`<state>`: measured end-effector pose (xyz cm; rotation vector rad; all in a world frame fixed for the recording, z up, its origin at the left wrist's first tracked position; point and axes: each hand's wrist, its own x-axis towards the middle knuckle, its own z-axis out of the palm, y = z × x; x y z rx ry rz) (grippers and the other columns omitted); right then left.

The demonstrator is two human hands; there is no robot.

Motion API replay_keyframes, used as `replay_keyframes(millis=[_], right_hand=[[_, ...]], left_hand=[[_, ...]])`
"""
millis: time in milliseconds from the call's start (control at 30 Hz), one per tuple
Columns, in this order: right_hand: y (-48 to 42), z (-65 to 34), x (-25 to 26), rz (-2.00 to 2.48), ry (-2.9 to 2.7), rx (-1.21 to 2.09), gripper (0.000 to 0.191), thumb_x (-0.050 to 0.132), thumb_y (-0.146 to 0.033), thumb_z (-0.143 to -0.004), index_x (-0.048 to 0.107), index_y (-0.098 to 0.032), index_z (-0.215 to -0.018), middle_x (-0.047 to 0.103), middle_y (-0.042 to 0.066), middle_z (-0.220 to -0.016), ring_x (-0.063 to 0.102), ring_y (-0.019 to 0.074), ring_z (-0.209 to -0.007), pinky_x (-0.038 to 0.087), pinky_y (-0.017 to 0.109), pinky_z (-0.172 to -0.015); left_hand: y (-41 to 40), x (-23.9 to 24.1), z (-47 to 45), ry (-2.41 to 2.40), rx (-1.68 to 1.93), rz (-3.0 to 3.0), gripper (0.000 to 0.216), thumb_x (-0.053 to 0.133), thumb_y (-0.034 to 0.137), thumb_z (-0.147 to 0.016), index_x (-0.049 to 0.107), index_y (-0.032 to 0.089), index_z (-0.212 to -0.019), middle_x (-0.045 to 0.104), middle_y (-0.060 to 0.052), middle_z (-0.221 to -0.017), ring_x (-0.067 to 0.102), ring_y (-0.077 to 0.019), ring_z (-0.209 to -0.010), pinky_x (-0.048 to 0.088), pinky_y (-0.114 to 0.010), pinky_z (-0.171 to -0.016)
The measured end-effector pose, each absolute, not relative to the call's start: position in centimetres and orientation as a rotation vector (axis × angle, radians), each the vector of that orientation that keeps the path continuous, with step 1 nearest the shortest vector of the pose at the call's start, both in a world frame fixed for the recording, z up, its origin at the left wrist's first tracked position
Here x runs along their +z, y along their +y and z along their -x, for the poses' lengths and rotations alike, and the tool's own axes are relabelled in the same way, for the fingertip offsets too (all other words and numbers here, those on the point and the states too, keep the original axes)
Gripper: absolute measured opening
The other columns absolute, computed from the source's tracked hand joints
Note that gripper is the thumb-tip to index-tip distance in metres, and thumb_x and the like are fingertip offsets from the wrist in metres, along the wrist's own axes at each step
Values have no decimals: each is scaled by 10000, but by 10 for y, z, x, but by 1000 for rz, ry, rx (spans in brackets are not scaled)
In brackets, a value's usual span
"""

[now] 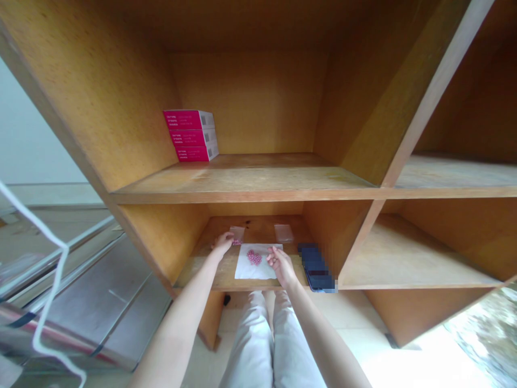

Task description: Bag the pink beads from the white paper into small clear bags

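A pile of pink beads [254,257] lies on a white sheet of paper [247,272] on the lower shelf. My left hand [223,242] is left of the sheet, its fingers closed together. Its fingertips are beside a smaller cluster of pink beads [237,242] and a small clear plastic bag [238,231]; whether they grip either is too small to tell. Over the sheet's right side, my right hand [280,264] has curled fingers with the tips pinched together, right of the pile. Anything in that pinch is too small to make out.
Another clear plastic bag [284,233] lies behind the sheet. A dark phone-like object [317,267], partly blurred, sits at the right by the divider [343,231]. Stacked pink boxes [189,137] stand on the upper shelf [258,178]. At left are metal-framed panels [117,312] and a white cable [60,280].
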<state>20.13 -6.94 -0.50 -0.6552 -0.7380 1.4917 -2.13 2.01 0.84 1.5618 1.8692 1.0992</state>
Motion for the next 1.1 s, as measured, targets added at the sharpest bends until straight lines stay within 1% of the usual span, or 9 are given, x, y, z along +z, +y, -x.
replay_keyframes(millis=[67,267,400,533,667,867,933,1000,1100], right_hand=[[-69,-201,-5,656,-738,1492,251,623,-391,-702,621,-148,-766,597,9,-572,461,86,-474,318,215,-463],[-67,-201,-8,663,-749,1475,240,628,-384,-692,618,-153,-753,596,8,-576,466,94,-477,316,222,-466],[-64,-200,-13,687,-750,1463,244,653,-374,-653,619,-155,-755,605,11,-587,476,104,-479,320,230,-466],[-62,-199,-17,679,-745,1468,228,663,-340,-633,620,-153,-756,611,16,-595,481,103,-489,332,226,-476],[-61,-198,-18,675,-738,1481,189,649,-306,-639,622,-153,-745,608,16,-588,479,103,-489,341,223,-476],[-49,-201,-18,716,-673,1495,175,633,-308,-623,613,-158,-712,597,15,-579,467,108,-463,354,235,-463],[-41,-204,-16,793,-693,1398,190,619,-316,-623,608,-165,-738,600,21,-600,489,126,-484,365,246,-472],[-33,-209,-13,951,-797,1171,202,596,-320,-634,602,-171,-770,613,36,-646,529,159,-553,389,265,-516],[-24,-219,-7,1292,-1122,643,273,544,-294,-676,590,-167,-914,627,98,-882,561,229,-813,407,328,-713]], left_hand=[[18,8,19,1901,1078,-1568,137,565,202,-684,632,203,-804,658,-64,-922,556,-235,-959,391,-389,-840],[-6,8,9,2018,1159,-1691,172,522,239,-730,619,237,-871,553,-53,-1157,438,-259,-1116,296,-467,-927],[-25,0,1,1780,1380,-1792,195,467,189,-739,607,222,-870,604,-40,-1041,511,-196,-1032,353,-377,-921],[-38,-18,-10,1534,1581,-1558,210,431,170,-729,590,180,-865,622,-64,-972,570,-173,-928,424,-326,-852],[-47,-32,-16,1452,1525,-1390,187,424,219,-737,565,158,-845,627,-61,-855,604,-154,-699,480,-303,-687],[-53,-36,-16,1447,1434,-1424,167,425,222,-736,555,161,-822,627,-44,-793,598,-149,-656,474,-276,-632],[-53,-36,-15,1456,1416,-1450,166,424,220,-734,557,164,-815,629,-43,-790,601,-155,-679,471,-276,-637],[-53,-37,-15,1471,1405,-1478,174,418,224,-738,561,168,-821,632,-41,-783,602,-159,-690,467,-279,-648],[-53,-38,-15,1498,1393,-1517,183,408,227,-743,566,169,-813,635,-37,-772,601,-158,-691,462,-284,-666]])
